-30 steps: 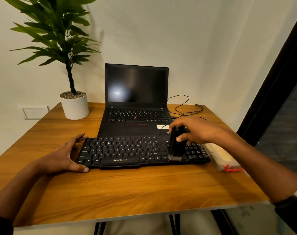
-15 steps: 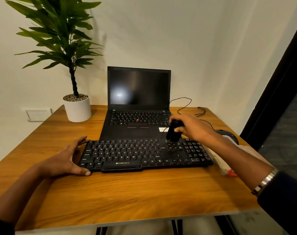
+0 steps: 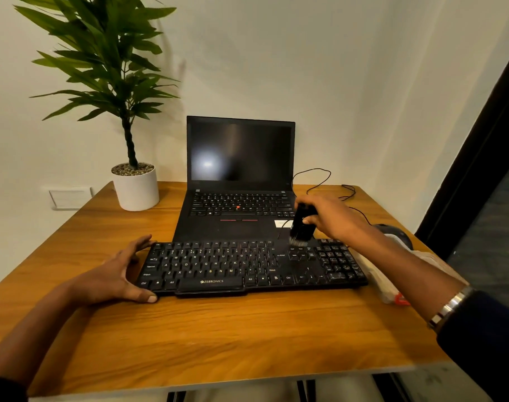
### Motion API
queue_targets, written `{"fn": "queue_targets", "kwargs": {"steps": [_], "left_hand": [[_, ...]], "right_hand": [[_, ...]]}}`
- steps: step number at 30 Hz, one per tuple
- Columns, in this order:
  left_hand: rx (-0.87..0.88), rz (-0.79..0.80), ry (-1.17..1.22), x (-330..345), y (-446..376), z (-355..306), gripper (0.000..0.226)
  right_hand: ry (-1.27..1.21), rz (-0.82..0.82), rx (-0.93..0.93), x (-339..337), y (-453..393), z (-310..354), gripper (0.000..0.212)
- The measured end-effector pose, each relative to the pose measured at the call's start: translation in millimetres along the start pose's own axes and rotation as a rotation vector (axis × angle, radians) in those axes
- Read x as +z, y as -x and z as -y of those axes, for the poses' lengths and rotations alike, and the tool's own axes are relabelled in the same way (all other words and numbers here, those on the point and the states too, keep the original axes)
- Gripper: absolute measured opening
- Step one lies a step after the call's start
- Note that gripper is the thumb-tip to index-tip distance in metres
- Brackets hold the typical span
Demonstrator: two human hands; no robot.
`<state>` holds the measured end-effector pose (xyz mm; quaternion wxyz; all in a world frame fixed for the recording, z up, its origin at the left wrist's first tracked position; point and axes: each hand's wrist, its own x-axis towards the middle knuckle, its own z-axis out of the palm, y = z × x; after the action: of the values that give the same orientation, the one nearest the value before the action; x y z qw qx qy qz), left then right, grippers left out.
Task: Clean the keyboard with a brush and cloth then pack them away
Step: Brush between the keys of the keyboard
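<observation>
Brush stroke now at the far edge: right hand, fingers wrapped round the stubby black brush, has swept it from the near keys of the flat black plastic keyboard on the wooden counter, while left hand, fingers spread, braces its left end; brushing continues, cloth unused.

Left hand spread flat; right hand gripping.

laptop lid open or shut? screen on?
Open: the laptop lid stands upright behind the keyboard, its own keys exposed. The screen looks off: dark, showing only a light reflection.
</observation>
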<state>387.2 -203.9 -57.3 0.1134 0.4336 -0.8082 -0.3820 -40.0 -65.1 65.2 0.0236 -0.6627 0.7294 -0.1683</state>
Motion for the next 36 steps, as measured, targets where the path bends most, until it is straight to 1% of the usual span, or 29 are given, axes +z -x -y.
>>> {"fn": "queue_targets", "kwargs": {"steps": [2,4,8,10,11,12,15,19,22,24,26,28,30,32,33,34,36], "left_hand": [[-0.007,-0.002,0.001,0,0,0,0.129],[-0.007,-0.006,0.003,0,1,1,0.130],[-0.002,-0.010,0.007,1,0,1,0.130],[-0.008,-0.011,0.004,1,0,1,0.130],[-0.010,-0.010,0.002,1,0,1,0.130],[-0.006,-0.011,0.000,1,0,1,0.130],[-0.002,-0.008,0.004,0,0,1,0.131],[0.001,0.002,0.003,0,0,1,0.130],[-0.011,-0.001,-0.005,-1,1,-1,0.130],[-0.013,-0.001,-0.007,0,1,-2,0.131],[-0.010,-0.004,-0.013,0,2,-2,0.131],[-0.021,-0.006,-0.022,0,2,-4,0.131],[-0.036,-0.008,-0.022,0,3,-5,0.131],[-0.047,-0.006,-0.020,0,4,-6,0.131],[-0.050,-0.003,-0.021,1,5,-8,0.131],[-0.047,0.000,-0.024,1,6,-9,0.131],[-0.046,0.005,-0.027,0,6,-11,0.131]], "right_hand": [[0.017,-0.037,-0.025,0,0,-3,0.029],[0.000,-0.016,-0.028,-1,2,-1,0.031],[0.058,0.148,-0.028,-13,14,5,0.032],[-0.023,0.280,-0.019,-27,23,9,0.030],[-0.066,0.324,-0.022,-32,26,9,0.030],[-0.082,0.334,-0.030,-35,27,10,0.031],[-0.049,0.245,-0.040,-27,19,5,0.031],[-0.069,0.090,0.029,-9,8,-4,0.030],[0.032,-0.003,-0.018,-7,5,-8,0.036],[0.014,-0.025,-0.036,-7,6,-9,0.035],[-0.018,-0.013,-0.029,-6,10,-7,0.032],[0.002,0.047,-0.018,-8,15,-5,0.032],[-0.005,0.151,-0.002,-18,21,-3,0.032],[-0.100,0.289,0.027,-33,27,0,0.030],[-0.125,0.324,0.036,-38,29,2,0.030],[-0.120,0.320,0.039,-39,29,2,0.030],[-0.093,0.257,0.046,-32,25,1,0.031]]}}
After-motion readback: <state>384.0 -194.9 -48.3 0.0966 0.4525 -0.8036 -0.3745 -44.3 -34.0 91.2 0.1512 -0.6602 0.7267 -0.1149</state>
